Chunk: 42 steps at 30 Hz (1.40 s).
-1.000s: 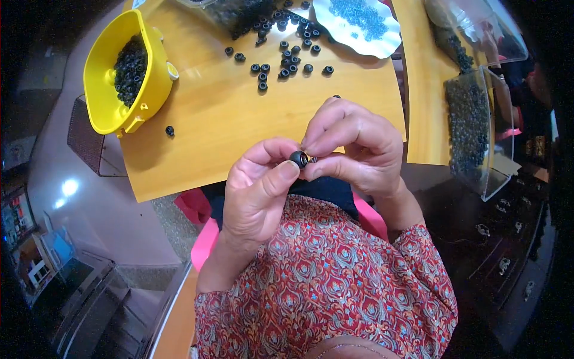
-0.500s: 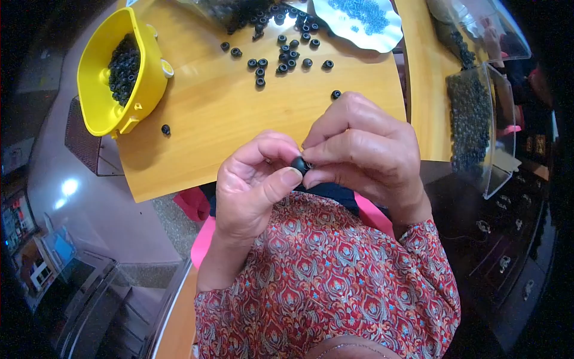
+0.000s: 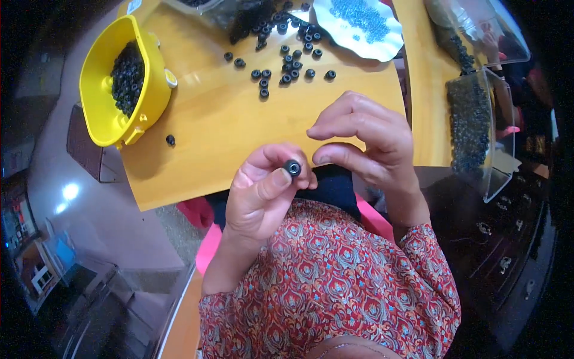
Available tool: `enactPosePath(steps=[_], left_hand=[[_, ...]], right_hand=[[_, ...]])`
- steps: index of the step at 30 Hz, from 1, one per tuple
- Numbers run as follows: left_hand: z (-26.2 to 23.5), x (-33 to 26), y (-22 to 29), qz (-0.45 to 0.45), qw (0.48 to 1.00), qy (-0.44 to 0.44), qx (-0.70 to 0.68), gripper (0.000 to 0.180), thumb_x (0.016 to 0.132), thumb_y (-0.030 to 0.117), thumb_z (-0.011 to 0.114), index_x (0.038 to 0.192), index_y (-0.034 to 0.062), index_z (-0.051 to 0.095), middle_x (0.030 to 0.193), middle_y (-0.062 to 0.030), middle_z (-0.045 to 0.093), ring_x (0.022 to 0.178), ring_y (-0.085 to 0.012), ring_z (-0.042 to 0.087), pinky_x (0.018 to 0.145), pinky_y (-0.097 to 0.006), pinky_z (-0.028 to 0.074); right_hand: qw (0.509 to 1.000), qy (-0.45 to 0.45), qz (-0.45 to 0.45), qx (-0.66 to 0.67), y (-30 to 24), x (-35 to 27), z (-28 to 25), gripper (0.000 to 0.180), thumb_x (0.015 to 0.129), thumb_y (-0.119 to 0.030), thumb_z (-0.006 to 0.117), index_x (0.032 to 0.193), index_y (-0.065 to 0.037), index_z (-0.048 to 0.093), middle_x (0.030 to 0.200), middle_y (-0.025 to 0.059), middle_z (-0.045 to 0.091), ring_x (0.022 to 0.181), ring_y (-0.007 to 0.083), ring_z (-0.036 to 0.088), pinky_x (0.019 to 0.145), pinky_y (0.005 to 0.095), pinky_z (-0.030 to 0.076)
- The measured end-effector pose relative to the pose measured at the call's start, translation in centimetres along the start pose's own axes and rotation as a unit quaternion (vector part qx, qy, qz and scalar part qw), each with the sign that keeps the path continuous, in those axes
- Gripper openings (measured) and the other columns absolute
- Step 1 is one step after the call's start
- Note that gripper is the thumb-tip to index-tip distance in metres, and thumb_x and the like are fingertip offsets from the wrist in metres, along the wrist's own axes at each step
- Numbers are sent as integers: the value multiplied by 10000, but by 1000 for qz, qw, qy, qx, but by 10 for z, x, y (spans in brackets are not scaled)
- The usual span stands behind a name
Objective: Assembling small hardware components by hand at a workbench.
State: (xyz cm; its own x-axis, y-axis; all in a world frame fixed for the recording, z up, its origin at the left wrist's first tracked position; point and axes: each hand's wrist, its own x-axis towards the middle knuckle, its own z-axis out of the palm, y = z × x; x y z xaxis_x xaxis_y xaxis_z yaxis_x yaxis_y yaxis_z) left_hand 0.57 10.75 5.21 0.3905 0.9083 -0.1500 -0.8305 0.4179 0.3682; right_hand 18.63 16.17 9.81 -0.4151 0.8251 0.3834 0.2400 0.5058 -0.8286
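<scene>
My left hand [image 3: 261, 194] pinches a small black round part [image 3: 292, 168] between thumb and fingers. The part's near end faces up and shows a pale ring around a dark hole. Just to its right hovers my right hand [image 3: 371, 140], thumb and fingers apart, with nothing visible between them. Several similar black round parts [image 3: 310, 73] lie scattered on the wooden table [image 3: 203, 137] beyond my hands. One more black piece [image 3: 170, 140] sits alone near the table's left side.
A yellow tub [image 3: 95, 99] holding many black parts stands at the left. Tiny clear bluish pieces lie on a white scalloped plate [image 3: 388, 48] at the back. Clear plastic containers [image 3: 497, 131] with dark parts stand at the right. A plastic bag [image 3: 206, 15] lies at the far edge.
My right hand has let go of the black part and drawn back to the right, its fingers opening. The left hand has shifted slightly and turned the part's holed end up.
</scene>
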Motion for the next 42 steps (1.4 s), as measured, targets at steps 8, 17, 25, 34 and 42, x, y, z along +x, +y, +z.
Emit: enactPosePath(steps=[8,17,25,34,42], left_hand=[[-19,6,4,3,998,0,-68,226,835,183,665,1009,50,608,876,-71,549,810,-201,508,788,-373,424],[-34,20,14,5,996,13,-83,233,827,206,655,994,53,598,877,-69,538,820,-202,488,790,-375,405],[-40,26,19,16,995,47,-87,244,820,211,664,993,56,590,899,-74,534,836,-209,482,805,-382,401],[-49,33,21,8,994,46,-98,259,818,212,665,999,46,581,915,-81,529,857,-213,479,814,-384,400],[-51,36,22,1,993,60,-101,248,826,197,647,995,33,571,915,-84,526,854,-208,484,805,-382,408]], right_hand=[[952,46,-28,-302,73,-6,-12,209,704,-64,751,891,-46,660,807,89,613,758,258,597,660,350,471],[907,25,-81,-412,118,43,-32,108,760,-92,703,848,-73,643,757,49,566,724,227,553,641,342,402],[901,6,-92,-423,140,79,-29,114,751,-102,689,849,-78,636,764,38,557,745,220,545,664,350,400],[921,-6,-101,-377,160,103,-7,91,744,-144,662,821,-98,646,773,43,554,783,235,544,689,364,407],[902,-19,-111,-416,163,121,5,76,767,-157,578,755,-110,636,789,61,547,818,251,534,734,392,388]])
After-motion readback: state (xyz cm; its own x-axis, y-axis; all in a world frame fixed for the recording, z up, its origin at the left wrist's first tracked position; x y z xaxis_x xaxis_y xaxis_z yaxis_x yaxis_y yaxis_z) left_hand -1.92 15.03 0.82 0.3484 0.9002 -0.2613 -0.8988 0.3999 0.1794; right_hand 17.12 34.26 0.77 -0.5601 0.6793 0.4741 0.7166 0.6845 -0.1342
